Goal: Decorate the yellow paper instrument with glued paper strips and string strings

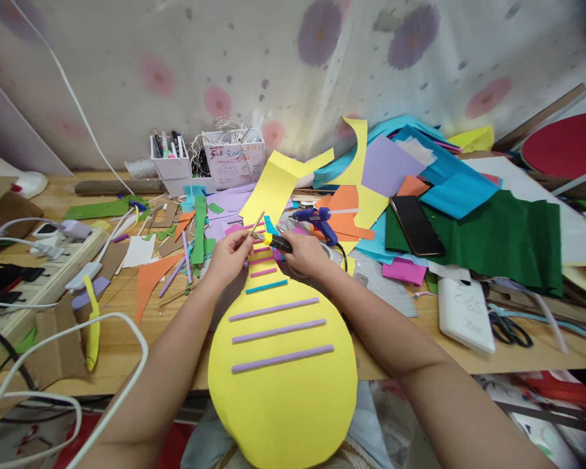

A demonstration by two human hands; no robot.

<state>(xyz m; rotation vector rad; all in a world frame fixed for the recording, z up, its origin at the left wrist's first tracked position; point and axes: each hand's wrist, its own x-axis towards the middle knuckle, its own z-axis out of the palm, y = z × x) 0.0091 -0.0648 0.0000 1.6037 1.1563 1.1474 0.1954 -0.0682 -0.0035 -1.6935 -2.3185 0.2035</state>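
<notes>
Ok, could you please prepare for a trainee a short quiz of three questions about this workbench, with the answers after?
1. True or false: in the picture, the scissors lie further to the right than the phone.
2. The right hand holds: A) a marker pen, B) a black-and-yellow tool, C) a glue gun.
3. How many purple strips lie across the broad part of the yellow cutout?

Key: 1. True. 2. B. 3. Three.
</notes>
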